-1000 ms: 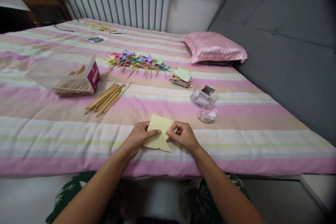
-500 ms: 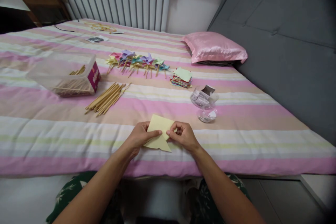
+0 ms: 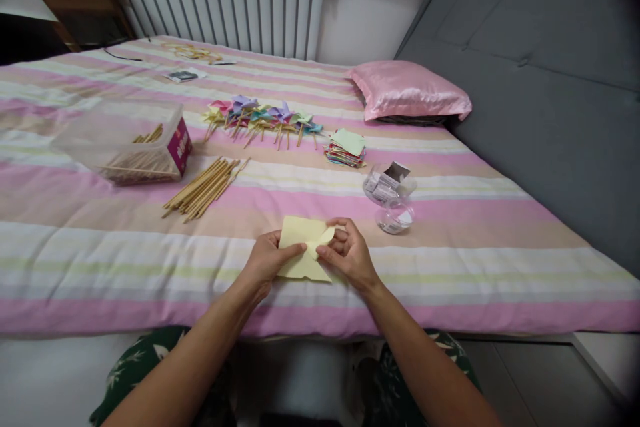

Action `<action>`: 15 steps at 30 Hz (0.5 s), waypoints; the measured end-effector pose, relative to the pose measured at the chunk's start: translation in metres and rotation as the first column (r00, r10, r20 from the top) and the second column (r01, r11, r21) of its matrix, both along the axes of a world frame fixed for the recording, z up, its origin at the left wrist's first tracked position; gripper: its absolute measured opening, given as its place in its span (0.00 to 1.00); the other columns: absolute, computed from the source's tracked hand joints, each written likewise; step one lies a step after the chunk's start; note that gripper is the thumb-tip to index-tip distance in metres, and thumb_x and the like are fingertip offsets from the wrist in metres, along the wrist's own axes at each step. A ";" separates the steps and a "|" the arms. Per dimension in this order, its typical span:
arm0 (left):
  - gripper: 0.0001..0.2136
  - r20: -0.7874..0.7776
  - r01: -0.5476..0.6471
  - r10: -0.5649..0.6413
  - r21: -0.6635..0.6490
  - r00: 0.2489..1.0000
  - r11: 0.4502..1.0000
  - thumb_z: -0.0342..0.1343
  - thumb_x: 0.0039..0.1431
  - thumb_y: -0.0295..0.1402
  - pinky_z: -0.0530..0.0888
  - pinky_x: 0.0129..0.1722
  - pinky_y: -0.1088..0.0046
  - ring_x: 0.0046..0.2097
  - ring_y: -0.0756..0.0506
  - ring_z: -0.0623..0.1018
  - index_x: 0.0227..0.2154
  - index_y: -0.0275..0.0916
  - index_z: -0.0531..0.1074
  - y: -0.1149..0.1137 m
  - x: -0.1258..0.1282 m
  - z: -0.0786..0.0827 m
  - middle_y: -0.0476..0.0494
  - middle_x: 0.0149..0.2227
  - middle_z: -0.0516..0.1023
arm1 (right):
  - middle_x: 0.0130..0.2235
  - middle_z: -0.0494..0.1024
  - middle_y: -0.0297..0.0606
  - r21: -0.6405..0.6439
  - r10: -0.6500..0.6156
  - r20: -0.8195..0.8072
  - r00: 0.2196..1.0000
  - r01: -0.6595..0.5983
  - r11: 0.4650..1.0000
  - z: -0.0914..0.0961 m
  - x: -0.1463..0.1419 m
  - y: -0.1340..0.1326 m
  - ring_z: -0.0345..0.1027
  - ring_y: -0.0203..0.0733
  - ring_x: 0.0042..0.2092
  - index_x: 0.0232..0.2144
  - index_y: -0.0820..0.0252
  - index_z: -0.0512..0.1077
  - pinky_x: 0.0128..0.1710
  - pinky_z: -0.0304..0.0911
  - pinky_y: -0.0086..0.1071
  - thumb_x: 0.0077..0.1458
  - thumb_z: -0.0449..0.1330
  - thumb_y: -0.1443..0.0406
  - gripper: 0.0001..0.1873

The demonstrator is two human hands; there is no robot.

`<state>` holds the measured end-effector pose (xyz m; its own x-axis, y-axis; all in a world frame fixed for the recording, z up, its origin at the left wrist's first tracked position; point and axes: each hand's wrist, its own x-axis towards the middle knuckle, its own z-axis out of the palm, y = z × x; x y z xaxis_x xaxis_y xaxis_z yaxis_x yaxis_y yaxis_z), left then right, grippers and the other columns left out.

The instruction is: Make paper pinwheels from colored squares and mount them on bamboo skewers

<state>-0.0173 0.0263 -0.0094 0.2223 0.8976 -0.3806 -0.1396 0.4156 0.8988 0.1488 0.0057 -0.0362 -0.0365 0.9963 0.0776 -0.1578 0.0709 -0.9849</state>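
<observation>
A pale yellow paper square (image 3: 300,250) lies near the front edge of the striped bed, partly folded, with one corner curled toward its middle. My left hand (image 3: 267,261) pinches the paper's left side, thumb on top. My right hand (image 3: 347,253) grips the curled corner at the paper's right side, fingers closed round it. Both hands rest on the bedspread.
Loose wooden sticks (image 3: 203,188) lie left of centre beside a clear plastic box (image 3: 125,140) holding more. Finished paper pinwheels (image 3: 260,117) lie in a row beyond, with a stack of coloured paper (image 3: 346,148), a small clear container (image 3: 391,197), a pink pillow (image 3: 407,90) and a grey headboard (image 3: 540,87).
The yellow paper has turned and shifted slightly away from me. My right hand has folded one corner over toward the paper's middle.
</observation>
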 end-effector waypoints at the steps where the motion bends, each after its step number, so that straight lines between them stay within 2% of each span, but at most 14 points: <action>1: 0.18 0.014 -0.022 0.022 0.010 1.000 1.000 0.67 0.36 0.33 0.71 0.25 0.75 0.26 0.47 0.75 0.33 0.31 0.75 0.000 0.001 0.000 0.41 0.28 0.80 | 0.36 0.73 0.32 0.014 -0.028 -0.019 0.999 0.029 0.999 -0.001 -0.001 0.000 0.70 0.32 0.27 0.49 0.51 0.57 0.27 0.65 0.27 0.42 0.68 0.61 0.34; 3: 0.18 0.026 -0.063 0.063 0.035 0.998 0.997 0.67 0.37 0.34 0.71 0.26 0.75 0.26 0.47 0.75 0.33 0.30 0.76 -0.001 0.002 -0.002 0.41 0.28 0.80 | 0.40 0.71 0.34 0.029 -0.065 -0.020 0.998 0.066 0.997 -0.002 -0.003 0.000 0.70 0.33 0.29 0.55 0.47 0.50 0.29 0.65 0.27 0.41 0.69 0.62 0.43; 4: 0.18 0.027 -0.085 0.084 0.050 0.996 0.995 0.67 0.37 0.34 0.70 0.26 0.74 0.26 0.47 0.75 0.33 0.30 0.76 -0.001 0.003 -0.003 0.40 0.28 0.80 | 0.41 0.72 0.35 0.033 -0.061 -0.004 0.998 0.061 0.998 -0.002 -0.004 0.000 0.70 0.34 0.31 0.55 0.48 0.51 0.29 0.65 0.27 0.41 0.68 0.62 0.43; 6: 0.18 0.034 -0.118 0.115 0.084 0.993 0.990 0.67 0.37 0.34 0.70 0.26 0.74 0.27 0.47 0.75 0.34 0.30 0.76 -0.003 0.005 -0.005 0.40 0.28 0.80 | 0.38 0.73 0.36 0.042 -0.017 0.060 0.998 0.015 0.999 -0.003 -0.004 0.000 0.70 0.36 0.33 0.51 0.54 0.59 0.31 0.64 0.27 0.43 0.67 0.61 0.33; 9: 0.18 0.059 -0.137 0.131 0.121 0.990 0.983 0.67 0.38 0.35 0.71 0.28 0.73 0.28 0.46 0.76 0.34 0.31 0.76 -0.005 0.008 -0.007 0.40 0.30 0.80 | 0.32 0.74 0.37 0.044 0.043 0.169 0.985 -0.051 0.998 -0.003 -0.004 -0.001 0.68 0.37 0.32 0.38 0.61 0.70 0.30 0.63 0.28 0.47 0.63 0.58 0.17; 11: 0.18 0.060 -0.139 0.132 0.138 0.989 0.981 0.67 0.38 0.35 0.71 0.28 0.73 0.28 0.46 0.76 0.34 0.32 0.76 -0.007 0.010 -0.009 0.40 0.30 0.80 | 0.31 0.75 0.37 0.036 0.038 0.191 0.981 -0.046 0.998 -0.004 -0.003 -0.001 0.68 0.38 0.31 0.35 0.62 0.72 0.30 0.63 0.29 0.49 0.62 0.57 0.14; 15: 0.17 0.034 -0.126 0.121 0.177 0.992 0.976 0.66 0.40 0.36 0.71 0.29 0.74 0.30 0.46 0.76 0.34 0.33 0.77 -0.010 0.013 -0.010 0.41 0.31 0.80 | 0.32 0.76 0.38 0.024 -0.004 0.169 0.986 0.000 1.000 -0.009 -0.002 0.000 0.69 0.40 0.31 0.35 0.62 0.72 0.31 0.64 0.31 0.49 0.62 0.57 0.15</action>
<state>-0.0041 0.0163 -0.0190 0.1123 0.9716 -0.2082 -0.2011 0.2274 0.9528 0.1467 0.0052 -0.0450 -0.0493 0.9943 0.0945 0.0115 0.0952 -0.9954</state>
